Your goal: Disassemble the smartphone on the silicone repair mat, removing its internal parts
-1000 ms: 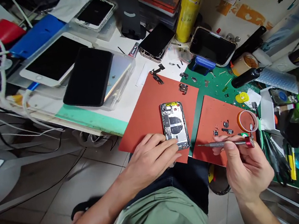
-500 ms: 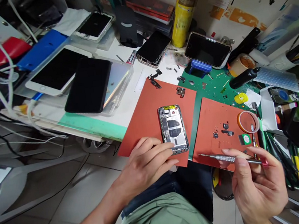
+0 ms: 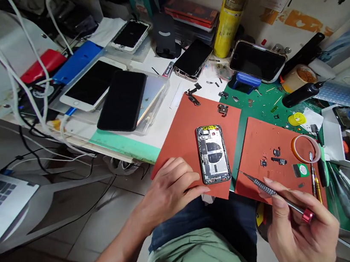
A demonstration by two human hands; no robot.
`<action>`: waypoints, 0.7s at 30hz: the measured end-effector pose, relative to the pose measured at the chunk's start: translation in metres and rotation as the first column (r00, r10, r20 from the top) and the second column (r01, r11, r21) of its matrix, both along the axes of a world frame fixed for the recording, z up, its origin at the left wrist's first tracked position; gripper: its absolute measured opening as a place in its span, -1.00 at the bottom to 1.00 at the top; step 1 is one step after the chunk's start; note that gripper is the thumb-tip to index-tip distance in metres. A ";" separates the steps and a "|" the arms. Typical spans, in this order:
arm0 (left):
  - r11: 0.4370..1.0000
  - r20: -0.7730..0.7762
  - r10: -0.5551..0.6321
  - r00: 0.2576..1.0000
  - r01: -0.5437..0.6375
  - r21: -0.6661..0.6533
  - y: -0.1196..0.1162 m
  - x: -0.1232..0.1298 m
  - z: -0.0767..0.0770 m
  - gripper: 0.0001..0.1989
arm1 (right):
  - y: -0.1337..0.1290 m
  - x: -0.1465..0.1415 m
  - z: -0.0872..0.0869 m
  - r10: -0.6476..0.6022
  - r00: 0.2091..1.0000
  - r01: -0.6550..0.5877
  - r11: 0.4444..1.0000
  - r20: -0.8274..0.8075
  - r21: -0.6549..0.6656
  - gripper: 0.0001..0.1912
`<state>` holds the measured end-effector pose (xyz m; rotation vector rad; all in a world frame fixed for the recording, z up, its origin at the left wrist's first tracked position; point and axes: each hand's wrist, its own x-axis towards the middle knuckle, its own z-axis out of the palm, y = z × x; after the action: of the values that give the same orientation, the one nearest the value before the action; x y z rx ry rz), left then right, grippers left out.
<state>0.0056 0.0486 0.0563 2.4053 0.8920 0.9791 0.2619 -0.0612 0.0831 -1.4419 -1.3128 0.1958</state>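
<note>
An opened smartphone (image 3: 215, 168), its inner parts bare and a yellow strip along its top end, lies on the left orange-red mat (image 3: 176, 137). My left hand (image 3: 174, 185) is just left of the phone's lower end. Its fingers are loosely bent and its thumb stretches out below the phone, with nothing held. My right hand (image 3: 300, 226) grips a precision screwdriver (image 3: 266, 187) with a knurled silver shaft and a red end cap. The tip points left, over the lower left edge of the right mat (image 3: 246, 156), apart from the phone.
Small phone parts (image 3: 278, 161) and a tape roll (image 3: 306, 148) lie on the right mat. More parts (image 3: 223, 109) are on the left mat. Several phones and a white tablet (image 3: 76, 104) stand behind. A yellow can (image 3: 228, 29) rises at the back; tools (image 3: 347, 194) crowd the right.
The left fingers have drawn back from the phone and curled. The screwdriver now slants more steeply, its tip raised slightly. The view has shifted, moving the scene to the right.
</note>
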 end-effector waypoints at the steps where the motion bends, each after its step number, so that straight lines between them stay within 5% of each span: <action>1: 1.000 0.002 -0.002 1.000 0.002 0.002 0.000 0.001 -0.001 -0.80 | 0.002 -0.001 0.000 0.008 1.000 -0.008 1.000 0.018 0.002 -0.56; 6: 1.000 -0.036 -0.001 0.999 0.001 -0.008 0.001 0.003 -0.004 -0.73 | 0.014 -0.002 -0.011 0.042 0.942 -0.041 0.999 0.334 -0.009 -0.52; 11: 1.000 -0.036 0.006 0.999 -0.006 -0.016 0.001 0.002 -0.006 -0.74 | 0.023 -0.003 -0.035 0.131 0.703 -0.166 0.986 0.699 -0.018 -0.37; 16: 1.000 -0.032 0.008 0.999 -0.008 0.011 0.002 0.001 -0.006 -0.78 | 0.027 -0.014 -0.037 0.191 0.585 -0.085 0.981 0.788 -0.174 -0.51; 21: 0.999 0.010 -0.015 1.000 0.015 0.052 0.008 0.002 -0.005 -0.82 | 0.038 -0.024 -0.025 0.220 0.569 0.003 0.963 0.792 -0.270 -0.52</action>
<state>0.0072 0.0567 0.0512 2.4442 0.8534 1.0211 0.2383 -0.0227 0.0582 -1.7418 -2.2136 -0.3044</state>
